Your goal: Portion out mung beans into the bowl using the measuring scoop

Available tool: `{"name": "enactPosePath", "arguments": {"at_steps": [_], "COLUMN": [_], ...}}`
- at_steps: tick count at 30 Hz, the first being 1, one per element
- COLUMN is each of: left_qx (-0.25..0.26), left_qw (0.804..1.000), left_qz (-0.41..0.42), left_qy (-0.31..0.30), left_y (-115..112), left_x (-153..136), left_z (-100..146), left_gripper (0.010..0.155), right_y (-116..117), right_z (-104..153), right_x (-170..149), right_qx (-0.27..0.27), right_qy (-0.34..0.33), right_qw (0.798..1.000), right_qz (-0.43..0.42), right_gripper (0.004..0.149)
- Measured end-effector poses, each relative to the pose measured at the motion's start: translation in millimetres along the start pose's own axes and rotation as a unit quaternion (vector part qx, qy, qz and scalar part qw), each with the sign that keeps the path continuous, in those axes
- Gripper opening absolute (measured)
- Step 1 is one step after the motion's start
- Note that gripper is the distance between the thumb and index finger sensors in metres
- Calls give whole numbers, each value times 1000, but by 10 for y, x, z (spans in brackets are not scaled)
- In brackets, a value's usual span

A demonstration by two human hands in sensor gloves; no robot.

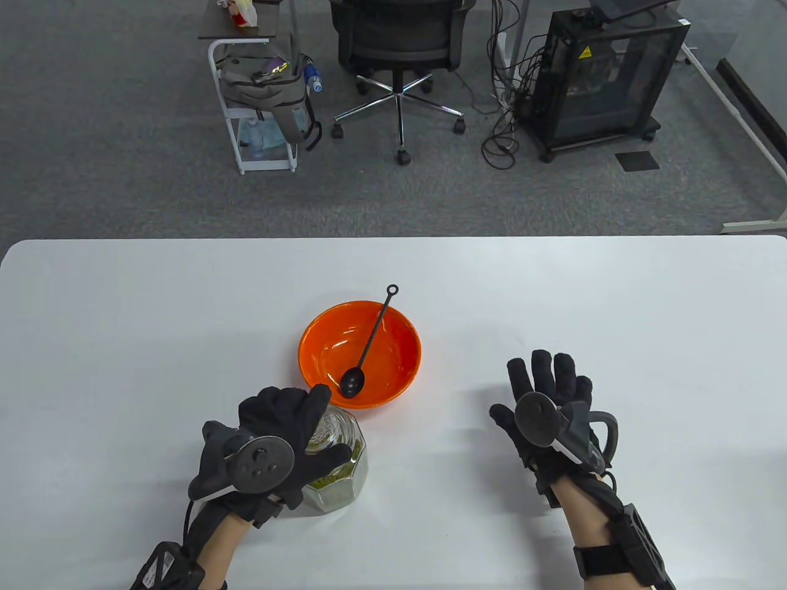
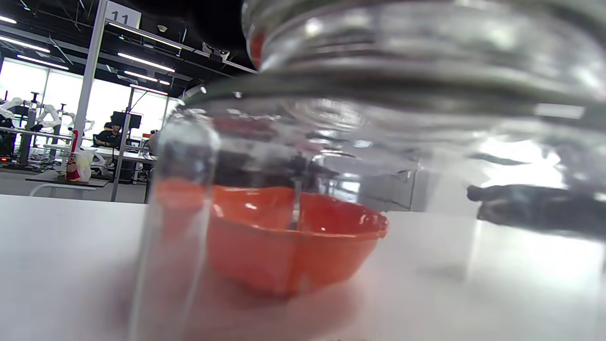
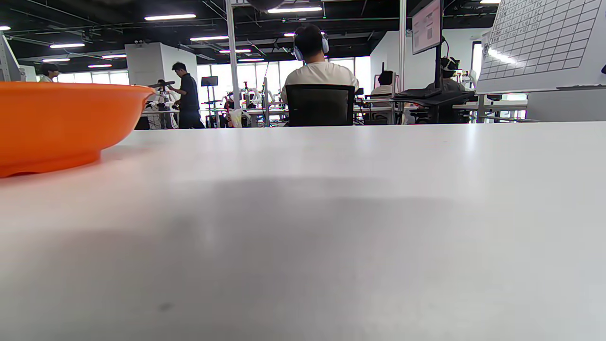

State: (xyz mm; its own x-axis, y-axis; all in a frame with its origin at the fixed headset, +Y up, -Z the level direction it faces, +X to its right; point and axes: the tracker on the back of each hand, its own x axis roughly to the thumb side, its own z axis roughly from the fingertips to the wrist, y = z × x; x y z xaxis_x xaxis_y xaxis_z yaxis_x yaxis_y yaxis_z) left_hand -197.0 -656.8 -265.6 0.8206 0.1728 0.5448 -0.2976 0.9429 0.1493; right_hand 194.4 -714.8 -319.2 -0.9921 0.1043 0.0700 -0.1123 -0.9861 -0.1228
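On the white counter (image 1: 184,319), the orange bowl (image 1: 393,384) holds no beans, so portioning looks not yet begun. The glass jar of mung beans (image 1: 341,470), just beside the bowl, is gripped by the left hand (image 1: 270,442). The right hand (image 1: 547,399) lies released, fingers straight, well right of the bowl. Next it likely must take the black measuring scoop (image 1: 369,350), lying in the bowl.

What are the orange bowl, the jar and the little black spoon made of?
The orange bowl looks like glossy plastic: solid colour with soft shiny highlights. The jar seems to be clear glass: you can see through its thick faceted walls to the green beans inside. The spoon looks like matte black plastic, thin and dull, though it could be coated metal.
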Motion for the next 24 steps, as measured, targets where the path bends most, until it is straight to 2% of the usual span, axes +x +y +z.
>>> {"name": "enactPosePath", "arguments": {"at_steps": [6, 13, 19, 24], "left_qx": [23, 74, 121, 137], "left_qw": [1000, 997, 992, 986], "left_qz": [-4, 13, 22, 17], "left_qy": [-9, -7, 39, 89], "left_y": [73, 323, 512, 519], "left_x": [41, 15, -258, -555], "left_z": [20, 117, 269, 374], "left_gripper": [92, 91, 90, 92], "right_y": [6, 8, 10, 15], "right_z": [1, 0, -5, -7], "right_x": [6, 0, 1, -3], "right_qx": [2, 3, 1, 1], "right_qy": [-1, 1, 0, 1], "right_qw": [1000, 1000, 1000, 1000], "right_qz": [1, 0, 0, 0], "right_gripper": [82, 82, 82, 82]}}
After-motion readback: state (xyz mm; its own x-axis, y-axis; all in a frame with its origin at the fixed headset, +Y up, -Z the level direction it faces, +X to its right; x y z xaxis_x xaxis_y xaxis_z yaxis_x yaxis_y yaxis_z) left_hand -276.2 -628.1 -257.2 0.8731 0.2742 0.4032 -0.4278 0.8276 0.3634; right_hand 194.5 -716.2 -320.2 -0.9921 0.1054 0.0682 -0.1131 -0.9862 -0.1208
